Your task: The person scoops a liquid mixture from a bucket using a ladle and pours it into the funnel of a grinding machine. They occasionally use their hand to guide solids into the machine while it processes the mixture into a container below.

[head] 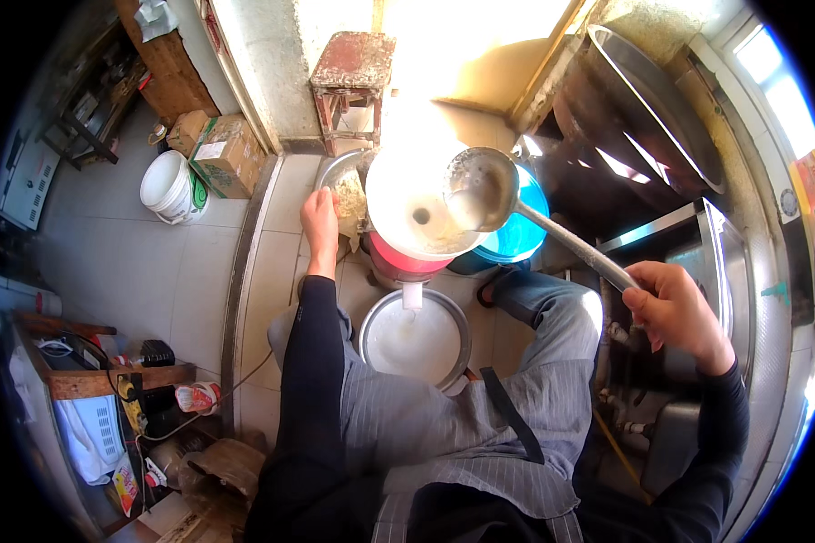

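My right hand (676, 305) grips the handle of a large metal ladle (481, 189), its bowl over the right side of a white hopper (397, 203). Pale, wet matter coats the bowl. The hopper tops a red-bodied machine (401, 261) with a dark hole at its middle. A white spout (412, 296) points down over a round metal basin (466, 326) of whitish liquid between my legs. My left hand (321, 220) is by the hopper's left side, fingers curled, near a metal bowl (326, 173) of pale matter; whether it holds anything is unclear.
A blue bucket (533, 227) stands right of the hopper. Behind are a worn red stool (353, 61) and strong glare. Large metal pans (652, 108) lean at the right, above a metal-edged unit (652, 227). Far left are a white bucket (166, 183), cardboard boxes (227, 159) and a trailing cable (244, 379).
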A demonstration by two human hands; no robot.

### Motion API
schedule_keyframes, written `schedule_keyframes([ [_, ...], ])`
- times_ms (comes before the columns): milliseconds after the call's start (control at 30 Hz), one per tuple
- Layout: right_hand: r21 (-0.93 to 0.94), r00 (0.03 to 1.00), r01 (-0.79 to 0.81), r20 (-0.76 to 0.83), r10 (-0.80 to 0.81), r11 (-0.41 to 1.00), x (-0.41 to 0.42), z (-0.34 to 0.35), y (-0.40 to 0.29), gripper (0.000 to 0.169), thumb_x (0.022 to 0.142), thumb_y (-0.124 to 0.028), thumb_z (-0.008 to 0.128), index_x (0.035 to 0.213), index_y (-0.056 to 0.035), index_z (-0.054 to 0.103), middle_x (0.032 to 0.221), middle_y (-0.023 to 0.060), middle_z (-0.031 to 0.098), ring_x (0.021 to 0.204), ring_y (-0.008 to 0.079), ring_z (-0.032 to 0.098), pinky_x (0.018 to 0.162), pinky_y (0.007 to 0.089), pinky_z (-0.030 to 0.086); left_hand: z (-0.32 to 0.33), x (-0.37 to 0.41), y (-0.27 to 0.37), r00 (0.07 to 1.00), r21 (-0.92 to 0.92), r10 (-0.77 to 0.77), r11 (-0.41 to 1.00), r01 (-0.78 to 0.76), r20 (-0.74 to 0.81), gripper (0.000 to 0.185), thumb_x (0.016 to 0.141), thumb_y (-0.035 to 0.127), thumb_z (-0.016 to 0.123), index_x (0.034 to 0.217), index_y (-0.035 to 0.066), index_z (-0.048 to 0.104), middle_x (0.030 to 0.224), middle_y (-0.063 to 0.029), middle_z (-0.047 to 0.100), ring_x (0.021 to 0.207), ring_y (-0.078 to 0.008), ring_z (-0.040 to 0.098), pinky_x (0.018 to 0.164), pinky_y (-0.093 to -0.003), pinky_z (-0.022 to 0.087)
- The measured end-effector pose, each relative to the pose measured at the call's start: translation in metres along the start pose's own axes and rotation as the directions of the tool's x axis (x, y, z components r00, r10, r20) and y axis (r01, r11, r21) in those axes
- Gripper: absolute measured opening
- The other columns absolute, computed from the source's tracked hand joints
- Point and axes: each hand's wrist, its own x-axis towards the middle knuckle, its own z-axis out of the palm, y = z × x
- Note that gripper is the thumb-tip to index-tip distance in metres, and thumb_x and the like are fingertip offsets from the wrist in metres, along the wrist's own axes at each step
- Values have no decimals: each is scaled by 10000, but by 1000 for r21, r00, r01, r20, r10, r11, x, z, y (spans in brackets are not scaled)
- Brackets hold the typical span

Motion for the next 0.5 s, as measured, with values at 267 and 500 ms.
schedule_keyframes([
  [267,-181,976,157,-120,-181,971,-9,19,14,184,925,-74,632,1058,52,609,687,121,577,604,186,586,582,343,460,-1,-2,2,999,-17,-32,999,32,-2,332,993,232,525,770,4,614,602,-8,508,540,-103,456,516,-289,346],
  [500,-409,828,418,-196,-525,811,-13,41,52,303,872,-11,658,1149,73,570,844,231,624,738,411,616,676,409,497,2,-3,0,999,-13,-31,999,31,7,330,995,221,521,769,-1,613,604,-12,503,549,-108,457,522,-292,348],
])
